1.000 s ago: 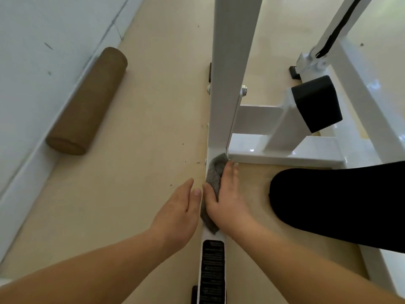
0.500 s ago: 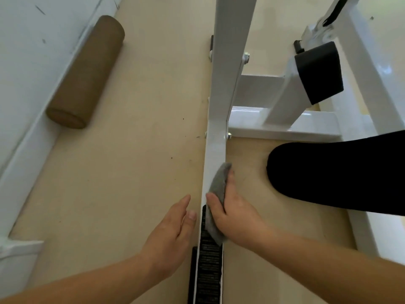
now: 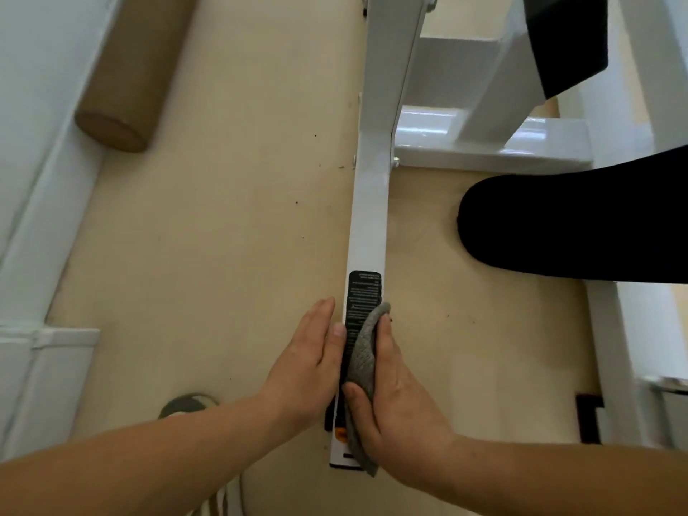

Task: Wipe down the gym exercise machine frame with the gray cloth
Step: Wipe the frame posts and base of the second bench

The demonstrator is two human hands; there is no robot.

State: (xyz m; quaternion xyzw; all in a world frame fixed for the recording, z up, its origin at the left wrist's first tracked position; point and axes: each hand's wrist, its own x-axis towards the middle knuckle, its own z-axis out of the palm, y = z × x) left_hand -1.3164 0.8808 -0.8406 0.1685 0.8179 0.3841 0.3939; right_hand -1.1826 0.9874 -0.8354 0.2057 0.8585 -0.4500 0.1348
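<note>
The white machine frame (image 3: 368, 217) has a long base bar running toward me across the floor, with a black label (image 3: 363, 292) near its end. My right hand (image 3: 394, 396) holds the gray cloth (image 3: 363, 363) against the right side of that bar, thumb hooked over the cloth's lower part. My left hand (image 3: 309, 363) lies flat with straight fingers against the bar's left side, level with the label. Part of the label is hidden by the cloth.
A brown foam roller (image 3: 130, 76) lies by the white wall (image 3: 33, 106) at the upper left. A black padded seat (image 3: 577, 225) juts in from the right, with more white frame tubes (image 3: 491, 143) behind it. Beige floor (image 3: 223, 236) spreads left of the bar.
Both hands have slid along the base bar toward me, from the upright's foot down to the labelled end. The cloth moved with my right hand. The view tilted down.
</note>
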